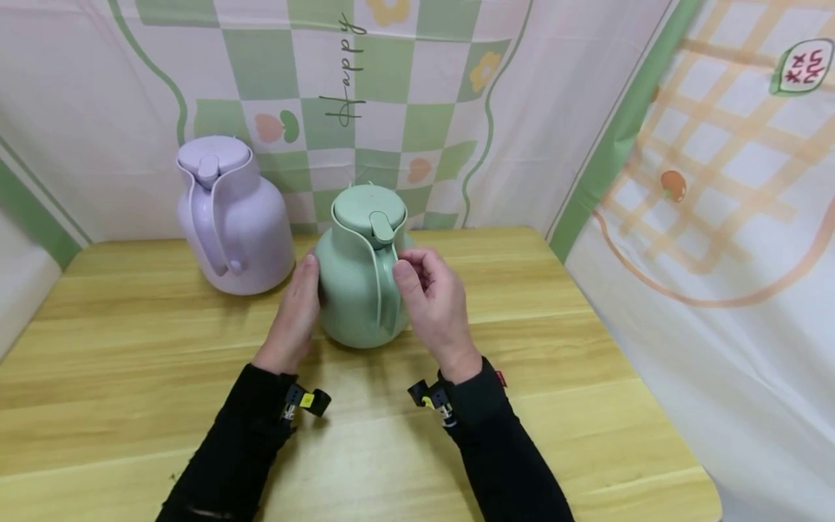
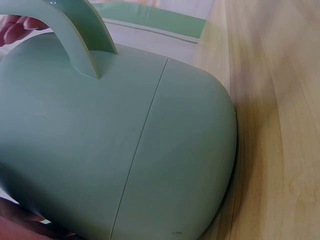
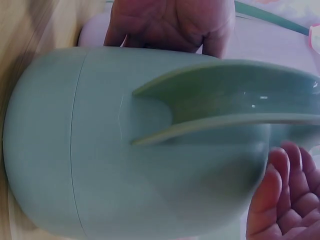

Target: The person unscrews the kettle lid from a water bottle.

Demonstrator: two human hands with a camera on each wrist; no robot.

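Fingers (image 1: 309,274) of left hand (image 1: 291,312) straight, laid along the left side of the pale green vacuum jug (image 1: 349,290). Right hand (image 1: 438,304): fingers loosely bent, thumb apart from them, just beside the jug's handle (image 1: 386,290), not wrapped round it; can't tell if the fingertips touch. Green jug upright on wood-grain table (image 1: 587,406), between both hands, lid (image 1: 365,206) on, handle toward the person. Lilac vacuum jug (image 1: 254,225) upright, left and farther back. Checked cloth (image 1: 261,65) behind.
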